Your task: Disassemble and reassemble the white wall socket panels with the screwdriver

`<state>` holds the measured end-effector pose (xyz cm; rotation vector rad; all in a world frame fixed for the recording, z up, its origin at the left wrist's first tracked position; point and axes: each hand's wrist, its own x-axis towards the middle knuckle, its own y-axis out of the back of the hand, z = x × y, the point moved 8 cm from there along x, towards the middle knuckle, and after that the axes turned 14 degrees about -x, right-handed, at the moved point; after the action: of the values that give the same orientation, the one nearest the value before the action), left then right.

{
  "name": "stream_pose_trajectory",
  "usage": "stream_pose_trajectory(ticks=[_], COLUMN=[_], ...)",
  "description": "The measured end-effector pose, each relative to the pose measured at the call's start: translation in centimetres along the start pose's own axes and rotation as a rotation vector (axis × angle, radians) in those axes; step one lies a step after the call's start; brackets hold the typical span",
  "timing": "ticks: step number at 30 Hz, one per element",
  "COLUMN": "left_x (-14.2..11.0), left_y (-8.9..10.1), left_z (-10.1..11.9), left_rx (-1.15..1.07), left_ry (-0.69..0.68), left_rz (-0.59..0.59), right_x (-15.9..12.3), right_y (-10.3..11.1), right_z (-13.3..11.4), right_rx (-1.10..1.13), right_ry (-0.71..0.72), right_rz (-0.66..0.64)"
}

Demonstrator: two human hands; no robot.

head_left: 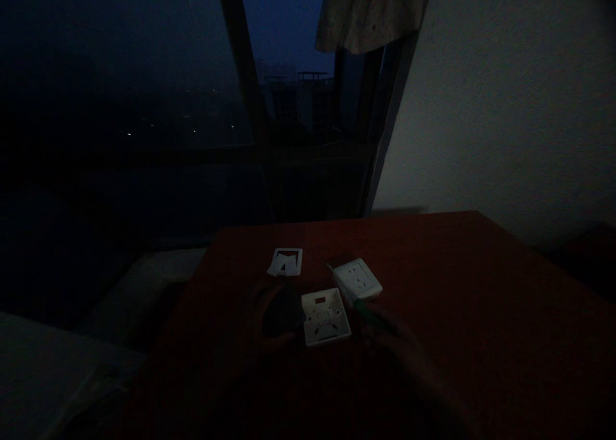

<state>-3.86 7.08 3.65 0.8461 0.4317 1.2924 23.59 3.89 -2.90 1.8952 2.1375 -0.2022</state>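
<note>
My left hand (260,321), very dim, is closed around a dark rounded object (283,312) whose kind I cannot make out. Against the right side of that object, or just beside it, is a white square socket back box (332,331), its open side facing up. My right hand (387,331) grips a screwdriver (368,313) by its green handle. The thin shaft points up and left, passing across the near left edge of a white socket panel (360,276). Shadow hides most of the fingers of both hands.
A white cover frame (299,262) lies farther back on the reddish-brown table (433,260), with a pale piece (279,263) over its left part. Behind the table are a dark window (192,74) and a hanging curtain (375,13). A pale wall (505,106) stands right.
</note>
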Motion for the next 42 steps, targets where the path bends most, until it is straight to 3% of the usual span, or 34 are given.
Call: stream_pose_trajectory(ticks=[4, 8, 15, 21, 28, 36, 42], left_x=[-1.7, -3.1, -3.1, -2.9, -2.9, -1.1, -0.1], left_y=[-0.7, -1.5, -2.5, -3.2, -3.7, -5.6, -4.1], left_z=[-0.9, -1.4, -1.3, -1.2, -1.5, 1.1, 3.1], left_rx=[0.032, 0.056, 0.048, 0.047, 0.09, 0.053, -0.086], left_ry=[0.048, 0.089, 0.035, -0.019, -0.075, -0.111, -0.058], left_rz=[-0.088, -0.122, -0.17, -0.144, -0.111, -0.102, -0.008], right_x=[0.2, 0.7, 1.3, 1.6, 0.5, 0.4, 0.6], right_y=[0.1, -0.3, -1.6, -2.5, -1.6, -1.2, -1.3], right_z=[-0.5, -2.0, -2.2, -2.5, -4.6, -5.8, -6.0], right_rx=[-0.133, -0.343, -0.526, -0.584, -0.681, -0.579, -0.574], right_ry=[-0.018, 0.076, 0.068, 0.103, 0.127, 0.18, 0.225], right_rz=[0.058, 0.124, 0.23, 0.161, 0.157, 0.181, 0.184])
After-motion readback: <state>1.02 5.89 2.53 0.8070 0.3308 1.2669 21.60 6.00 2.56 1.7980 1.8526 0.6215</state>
